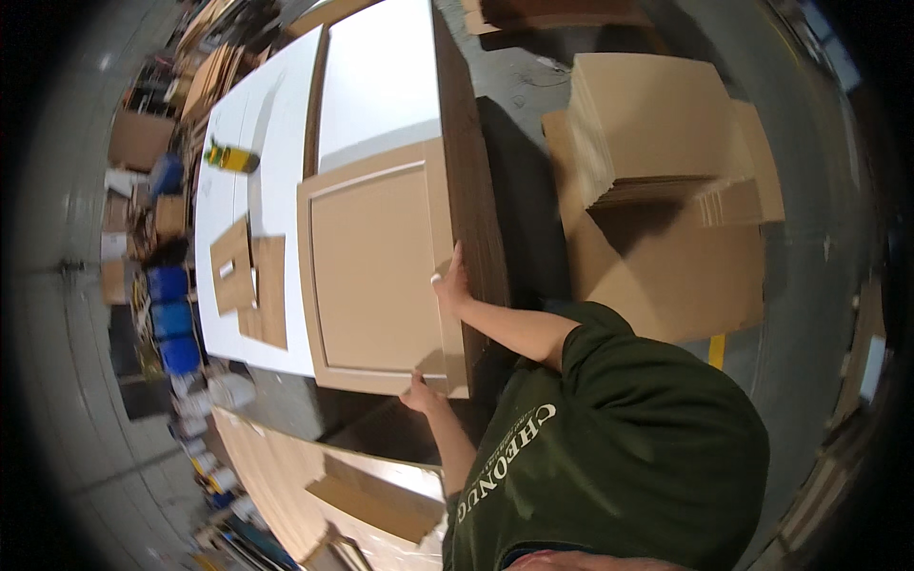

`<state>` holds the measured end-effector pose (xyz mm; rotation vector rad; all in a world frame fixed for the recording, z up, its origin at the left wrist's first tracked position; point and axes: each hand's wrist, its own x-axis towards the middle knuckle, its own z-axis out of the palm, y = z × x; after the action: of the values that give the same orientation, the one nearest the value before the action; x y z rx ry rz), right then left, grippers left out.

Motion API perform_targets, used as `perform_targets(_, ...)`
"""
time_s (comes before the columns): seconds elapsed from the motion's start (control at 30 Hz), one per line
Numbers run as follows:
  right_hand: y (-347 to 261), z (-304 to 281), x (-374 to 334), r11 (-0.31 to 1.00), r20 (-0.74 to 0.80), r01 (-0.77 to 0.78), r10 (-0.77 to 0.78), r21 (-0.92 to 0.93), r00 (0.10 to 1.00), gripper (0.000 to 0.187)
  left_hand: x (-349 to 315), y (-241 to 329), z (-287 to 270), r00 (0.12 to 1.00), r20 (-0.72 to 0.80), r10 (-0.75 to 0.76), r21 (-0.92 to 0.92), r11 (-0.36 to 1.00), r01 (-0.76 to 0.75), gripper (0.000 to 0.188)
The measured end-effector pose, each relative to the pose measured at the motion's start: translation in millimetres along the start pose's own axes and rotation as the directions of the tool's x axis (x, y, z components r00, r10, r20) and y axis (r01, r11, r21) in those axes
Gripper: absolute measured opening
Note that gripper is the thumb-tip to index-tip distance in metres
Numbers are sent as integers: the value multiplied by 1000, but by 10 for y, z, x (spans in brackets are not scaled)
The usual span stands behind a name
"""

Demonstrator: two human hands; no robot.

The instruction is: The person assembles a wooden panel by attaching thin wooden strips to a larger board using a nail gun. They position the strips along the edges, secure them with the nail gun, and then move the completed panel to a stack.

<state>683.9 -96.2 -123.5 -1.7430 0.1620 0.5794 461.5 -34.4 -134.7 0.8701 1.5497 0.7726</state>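
A tan, door-like framed panel (376,266) with a recessed centre lies on the tall stack, over a white-topped board (383,76). My right hand (454,284) grips its right edge, thumb on the top face and the other fingers partly hidden at the side. At the near edge, close to the lower corner, my left hand (419,392) holds the panel with its thumb up on the rim; the fingers beneath are hidden. Left of the panel, two brown wood pieces (269,305) lie on a white surface (276,143), with a yellow and green bottle (233,157) farther off.
To the right, a stack of tan panels (657,114) stands on a brown sheet (666,285) on the floor. A pale wood-coloured board (286,476) bearing a brown strip (376,509) is at lower left. Blue containers (171,319) and clutter line the far left.
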Motion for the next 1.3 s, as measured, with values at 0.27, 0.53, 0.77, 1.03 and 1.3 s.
perform_targets(0.27, 133, -49, -80, 988, -7, 51, -52, -144, 999, 79, -61, -64, -14, 984, 15, 179, -6, 984, -179, 50)
perform_targets(0.53, 781, -8, -1122, 983, 140, 137, -119, -125, 983, 79, -591, -491, -891, 904, 269, 333, 110, 921, -372, 44)
perform_targets(0.77, 1132, -53, -2265, 933, 342, 249, -152, -259, 927, 80, -2026, -1208, -2829, 937, 342, -70, -120, 986, 117, 48)
perform_targets(1.03, 1839, -109, -3336, 969, 882, 222, -198, 109, 429, 20, -2968, -2088, -4600, 905, -296, -304, -586, 807, 79, 28)
perform_targets(1.3, 2014, 257, -5472, 894, 919, 448, 174, 3, -354, 28, -3650, -2582, -4767, 709, -627, -323, -654, 713, -253, 19)
